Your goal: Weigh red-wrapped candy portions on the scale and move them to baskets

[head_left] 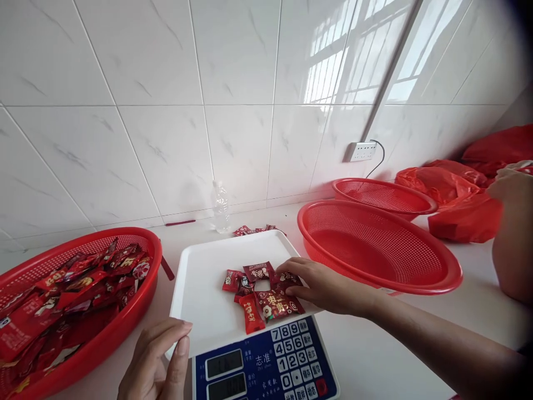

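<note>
A white weighing tray (pixel 204 300) sits on a blue digital scale (pixel 258 364). Several red candy packets lie together on it, among them a wide packet with gold lettering (pixel 277 304) and a small red one (pixel 252 314). My right hand (pixel 314 280) reaches in from the right, its fingers and thumb bent around a dark red packet (pixel 287 282) in the group. Close by the tray's front left corner is my left hand (pixel 156 361). Its fingers are loosely bent, thumb and index tips near each other, with nothing visible between them.
A red mesh basket (pixel 156 266) full of wrapped candies stands at left. Two more red baskets (pixel 306 222) (pixel 339 189) are at right. Behind the tray are a clear bottle (pixel 221 206) and several packets (pixel 244 230). Red bags (pixel 466 216) lie near another person's arm (pixel 514 239).
</note>
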{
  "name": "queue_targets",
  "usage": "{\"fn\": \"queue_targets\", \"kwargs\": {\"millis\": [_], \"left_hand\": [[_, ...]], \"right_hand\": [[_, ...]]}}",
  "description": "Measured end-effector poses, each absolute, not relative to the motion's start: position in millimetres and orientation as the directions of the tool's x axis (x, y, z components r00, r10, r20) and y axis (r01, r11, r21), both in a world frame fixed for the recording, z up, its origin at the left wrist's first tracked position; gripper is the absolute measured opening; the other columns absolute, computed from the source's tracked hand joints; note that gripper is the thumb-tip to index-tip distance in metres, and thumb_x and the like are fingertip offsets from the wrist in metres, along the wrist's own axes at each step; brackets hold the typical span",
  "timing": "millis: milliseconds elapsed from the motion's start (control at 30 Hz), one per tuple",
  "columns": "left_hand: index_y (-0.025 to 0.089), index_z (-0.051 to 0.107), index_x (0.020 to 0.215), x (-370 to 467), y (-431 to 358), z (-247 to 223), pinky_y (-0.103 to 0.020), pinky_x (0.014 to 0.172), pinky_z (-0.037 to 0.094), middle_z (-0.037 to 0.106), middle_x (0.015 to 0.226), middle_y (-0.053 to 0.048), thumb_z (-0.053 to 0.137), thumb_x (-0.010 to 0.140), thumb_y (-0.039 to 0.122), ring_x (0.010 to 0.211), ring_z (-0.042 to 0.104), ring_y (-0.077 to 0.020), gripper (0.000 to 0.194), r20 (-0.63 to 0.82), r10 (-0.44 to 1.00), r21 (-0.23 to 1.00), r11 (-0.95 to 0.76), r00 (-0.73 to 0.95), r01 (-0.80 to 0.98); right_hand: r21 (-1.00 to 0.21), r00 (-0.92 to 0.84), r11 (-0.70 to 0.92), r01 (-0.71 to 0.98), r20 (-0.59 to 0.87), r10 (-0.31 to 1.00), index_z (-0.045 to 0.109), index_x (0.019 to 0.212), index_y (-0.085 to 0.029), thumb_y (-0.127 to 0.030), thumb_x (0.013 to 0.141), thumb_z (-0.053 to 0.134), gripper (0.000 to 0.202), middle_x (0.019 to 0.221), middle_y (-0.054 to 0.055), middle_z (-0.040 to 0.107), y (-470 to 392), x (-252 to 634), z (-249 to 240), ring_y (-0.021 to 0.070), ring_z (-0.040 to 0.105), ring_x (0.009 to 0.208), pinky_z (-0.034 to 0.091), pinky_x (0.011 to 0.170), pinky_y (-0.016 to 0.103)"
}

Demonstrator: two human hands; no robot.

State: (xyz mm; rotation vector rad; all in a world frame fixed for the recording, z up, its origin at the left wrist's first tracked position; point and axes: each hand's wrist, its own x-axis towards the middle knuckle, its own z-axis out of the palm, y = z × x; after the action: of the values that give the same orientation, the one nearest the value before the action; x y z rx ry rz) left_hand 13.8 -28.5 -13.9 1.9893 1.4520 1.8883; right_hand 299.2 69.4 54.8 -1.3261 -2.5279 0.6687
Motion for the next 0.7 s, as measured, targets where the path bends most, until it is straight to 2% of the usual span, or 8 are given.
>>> {"fn": "queue_targets", "kwargs": {"millis": [133, 233, 300, 400, 467, 533, 600, 700], "left_hand": [[0.021, 0.062, 0.102, 8, -28, -14, -0.028, 0.077, 0.05, 0.061, 0.097, -0.004, 0.051, 0.087, 0.006, 0.091, 0.06, -0.0164, 0.024, 0.772, 0.627, 0.551, -0.575, -0.106, 0.605], [0.019, 0.062, 0.104, 4, -28, -15, -0.029, 0.078, 0.051, 0.061, 0.098, -0.005, 0.052, 0.085, 0.004, 0.092, 0.06, -0.0174, 0.026, 0.789, 0.612, 0.507, -0.6, -0.053, 0.619], [0.019, 0.062, 0.105, 3, -28, -16, -0.029, 0.078, 0.051, 0.061, 0.099, -0.006, 0.053, 0.084, 0.003, 0.093, 0.059, -0.018, 0.027, 0.796, 0.605, 0.493, -0.612, -0.036, 0.619], [0.017, 0.062, 0.105, 2, -28, -16, -0.03, 0.078, 0.052, 0.061, 0.101, -0.007, 0.053, 0.083, 0.001, 0.094, 0.06, -0.0187, 0.029, 0.792, 0.609, 0.5, -0.614, -0.037, 0.611], [0.017, 0.062, 0.106, 2, -28, -14, -0.03, 0.078, 0.052, 0.061, 0.101, -0.007, 0.053, 0.083, 0.001, 0.094, 0.06, -0.019, 0.029, 0.796, 0.605, 0.493, -0.621, -0.028, 0.609], [0.017, 0.061, 0.106, 3, -28, -13, -0.03, 0.077, 0.052, 0.061, 0.099, -0.007, 0.054, 0.082, -0.001, 0.094, 0.06, -0.0189, 0.031, 0.803, 0.595, 0.478, -0.634, -0.011, 0.608], [0.016, 0.061, 0.107, 3, -29, -11, -0.03, 0.077, 0.053, 0.061, 0.098, -0.006, 0.053, 0.081, -0.002, 0.094, 0.059, -0.0185, 0.032, 0.809, 0.588, 0.464, -0.649, 0.01, 0.602], [0.017, 0.06, 0.107, 4, -29, -10, -0.029, 0.076, 0.053, 0.061, 0.098, -0.006, 0.053, 0.081, -0.001, 0.094, 0.059, -0.0181, 0.032, 0.803, 0.596, 0.46, -0.654, 0.033, 0.601]], "right_hand": [[-0.506, -0.518, 0.47, 0.724, 0.052, 0.854, 0.059, 0.1, -0.021, -0.01, 0.079, 0.056, 0.023, 0.108, 0.007, 0.059, 70, 294, 47, 0.0184, 0.062, 0.09, 0.052, 0.079, 0.034], [-0.536, -0.487, 0.526, 0.66, 0.227, 0.843, 0.058, 0.092, -0.021, -0.006, 0.077, 0.054, 0.022, 0.105, 0.006, 0.056, 71, 293, 41, 0.0156, 0.061, 0.087, 0.054, 0.076, 0.031], [-0.504, -0.439, 0.568, 0.65, 0.361, 0.823, 0.059, 0.091, -0.022, -0.01, 0.081, 0.053, 0.017, 0.1, 0.006, 0.055, 73, 298, 41, 0.0161, 0.061, 0.087, 0.054, 0.076, 0.031], [-0.352, -0.321, 0.546, 0.76, 0.529, 0.786, 0.061, 0.095, -0.023, -0.02, 0.087, 0.05, 0.014, 0.098, 0.008, 0.055, 77, 320, 45, 0.0187, 0.062, 0.085, 0.055, 0.07, 0.032], [-0.222, -0.238, 0.445, 0.868, 0.6, 0.764, 0.062, 0.097, -0.022, -0.023, 0.089, 0.046, 0.018, 0.101, 0.01, 0.055, 82, 344, 49, 0.0214, 0.062, 0.083, 0.055, 0.062, 0.033], [-0.121, -0.176, 0.305, 0.945, 0.597, 0.783, 0.063, 0.101, -0.021, -0.027, 0.089, 0.045, 0.022, 0.104, 0.013, 0.055, 85, 368, 52, 0.0251, 0.063, 0.081, 0.054, 0.056, 0.035], [-0.026, -0.176, 0.232, 0.972, 0.572, 0.801, 0.063, 0.103, -0.02, -0.033, 0.089, 0.045, 0.026, 0.107, 0.016, 0.055, 85, 383, 51, 0.0303, 0.063, 0.085, 0.055, 0.06, 0.043], [0.013, -0.287, 0.328, 0.945, 0.517, 0.807, 0.06, 0.114, -0.02, -0.041, 0.092, 0.044, 0.034, 0.123, 0.018, 0.052, 73, 376, 44, 0.035, 0.059, 0.103, 0.055, 0.073, 0.05]]}}
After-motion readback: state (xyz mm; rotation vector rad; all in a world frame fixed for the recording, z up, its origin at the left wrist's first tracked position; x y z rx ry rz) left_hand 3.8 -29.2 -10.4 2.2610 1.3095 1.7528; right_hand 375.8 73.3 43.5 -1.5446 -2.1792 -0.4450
